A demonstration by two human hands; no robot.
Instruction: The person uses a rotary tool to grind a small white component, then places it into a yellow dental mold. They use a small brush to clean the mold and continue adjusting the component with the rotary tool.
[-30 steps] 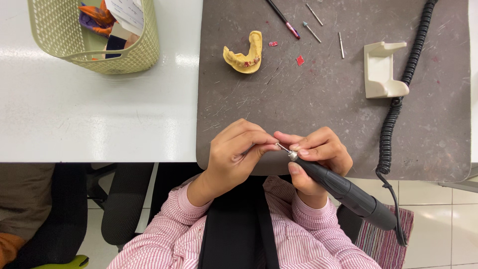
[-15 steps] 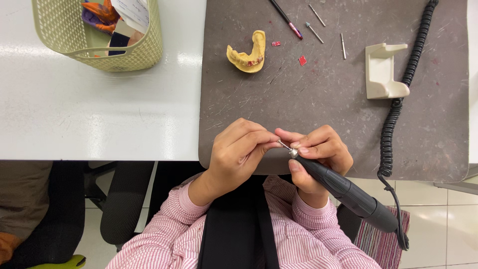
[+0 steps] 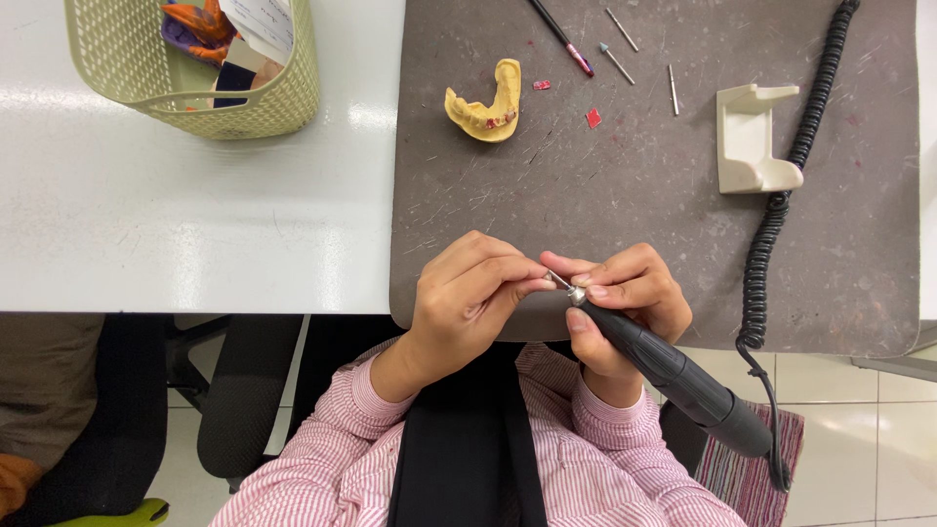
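Hands (image 3: 547,293) gripping black handpiece (image 3: 673,376), white paper (image 3: 259,21) in green basket (image 3: 195,98)

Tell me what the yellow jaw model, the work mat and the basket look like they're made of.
Yellow jaw model: probably dental stone or plaster, going by its matte, chalky surface. Work mat: likely rubber or vinyl; dull grey-brown, heavily scratched. Basket: apparently moulded plastic; pale green, perforated walls with a slight sheen.
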